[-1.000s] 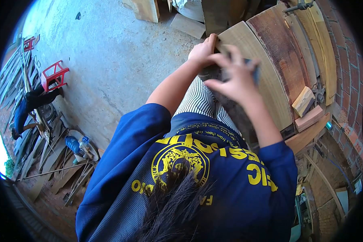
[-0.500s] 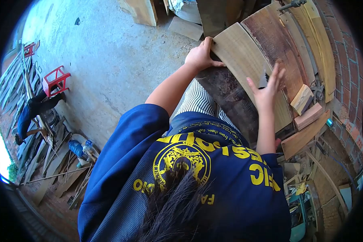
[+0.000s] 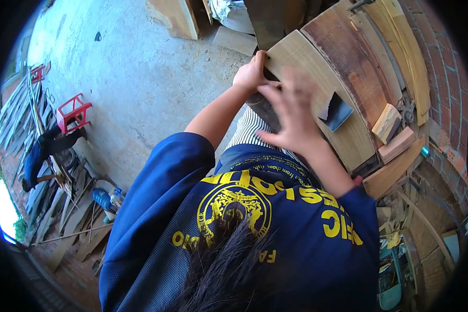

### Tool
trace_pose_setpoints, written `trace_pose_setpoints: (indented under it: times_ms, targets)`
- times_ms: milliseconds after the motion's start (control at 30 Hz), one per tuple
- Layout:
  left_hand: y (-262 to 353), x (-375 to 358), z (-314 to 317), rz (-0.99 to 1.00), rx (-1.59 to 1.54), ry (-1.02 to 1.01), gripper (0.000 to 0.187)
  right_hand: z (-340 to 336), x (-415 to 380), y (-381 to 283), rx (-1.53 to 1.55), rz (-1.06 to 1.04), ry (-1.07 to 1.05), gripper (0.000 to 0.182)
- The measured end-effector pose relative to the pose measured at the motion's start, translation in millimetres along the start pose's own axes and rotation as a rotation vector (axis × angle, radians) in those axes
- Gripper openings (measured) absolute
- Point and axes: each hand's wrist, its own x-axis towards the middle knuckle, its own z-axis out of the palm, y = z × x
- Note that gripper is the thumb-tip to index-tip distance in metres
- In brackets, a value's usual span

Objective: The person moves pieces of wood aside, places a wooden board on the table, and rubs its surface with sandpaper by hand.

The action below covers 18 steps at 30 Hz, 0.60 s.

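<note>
Your left hand [image 3: 249, 75] is reaching toward twelve o'clock, its fingers and thumb bending about the near-left corner of the pale board [image 3: 317, 67]; how firmly it is clamping, you cannot tell. Your right hand [image 3: 296, 112] is hovering or brushing at one o'clock, blurring, its fingers and thumb standing well apart and seemingly gripping nothing; whether it is touching the wood is not showing. The board is lying flat at one o'clock, over the dark desk [image 3: 264, 110]. It is looking stiff and fairly heavy, probably dry rather than slippery, hardly fragile, so the edges at opposite ends are offering the surest hold. Just to your right hand's three o'clock, a dark abrasive sheet [image 3: 339, 112] is resting on the board, seeming light, flexible and easily torn, best taken flat under the fingers. Farther out, a reddish-brown board [image 3: 348, 52] is lying alongside toward two o'clock, and a wood block [image 3: 387, 124] is sitting at three. At nine, a co-worker [image 3: 35, 161] is bending near a red stool [image 3: 74, 113].
</note>
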Motion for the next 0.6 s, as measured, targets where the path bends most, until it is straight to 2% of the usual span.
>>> trace_pose_setpoints:
  times_ms: [33, 67, 100, 133, 200, 267, 333, 600]
  targets:
    - [-14, 4, 23, -0.007, -0.531, 0.056, 0.094, 17, 15, -5, 0.226, -0.093, -0.093, 0.09]
    - [-21, 7, 33, -0.017, -1.06, 0.11, 0.092, 23, 32, -15, 0.19, -0.221, -0.105, 0.089]
    - [-3, -3, 0, 0.264, -0.164, 0.223, 0.092, 26, 47, -25, 0.155, -0.352, -0.115, 0.088]
    - [-3, -3, -3, 0.268, -0.152, 0.224, 0.092, 27, 60, -32, 0.157, -0.355, -0.103, 0.088]
    - [-1, -2, -3, 0.135, -0.105, 0.149, 0.094, 28, 80, -41, 0.112, -0.502, -0.24, 0.088]
    - [-2, -2, -1, 0.096, -0.075, 0.151, 0.096, 30, 90, -45, 0.12, -0.515, -0.272, 0.084]
    - [-5, -2, -1, 0.154, -0.08, 0.145, 0.099, 25, 97, -48, -0.002, -0.559, -0.516, 0.089]
    - [-3, -2, -4, 0.114, -0.073, 0.089, 0.1, 40, 94, -50, 0.053, -0.513, -0.507, 0.078]
